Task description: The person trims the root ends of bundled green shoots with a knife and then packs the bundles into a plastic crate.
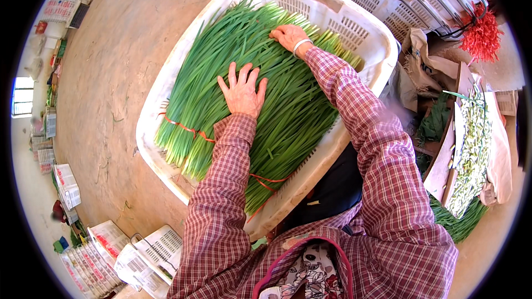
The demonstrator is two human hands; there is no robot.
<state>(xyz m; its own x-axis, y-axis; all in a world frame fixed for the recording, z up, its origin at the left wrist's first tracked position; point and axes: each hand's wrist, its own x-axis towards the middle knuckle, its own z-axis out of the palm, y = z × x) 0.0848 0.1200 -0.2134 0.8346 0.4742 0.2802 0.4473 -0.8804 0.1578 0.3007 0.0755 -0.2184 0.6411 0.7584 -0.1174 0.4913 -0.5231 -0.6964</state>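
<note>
So my left hand (pixel 242 93) is lying spread out, palm down, right on top of a big pile of long green stalks (pixel 280 102), fingers fanned and pressing, not gripping. The pile runs all around that hand, inside a white plastic basket (pixel 146 124). My right hand (pixel 291 37) sits at about 1:30 from the left, on the same greens, fingers bent, near the pale stalk ends at 2 o'clock. Honestly can't tell if it's pinching any: the fingertips are hard to make out against the leaves.

One red tie (pixel 180 125) crosses the bunch at 8 o'clock from my left hand, and my left sleeve (pixel 224 166) hides where it goes. My right sleeve (pixel 382 149) covers part of the basket's rim. The slatted crate (pixel 372 0) up at 1 o'clock in my view gets cut off.
</note>
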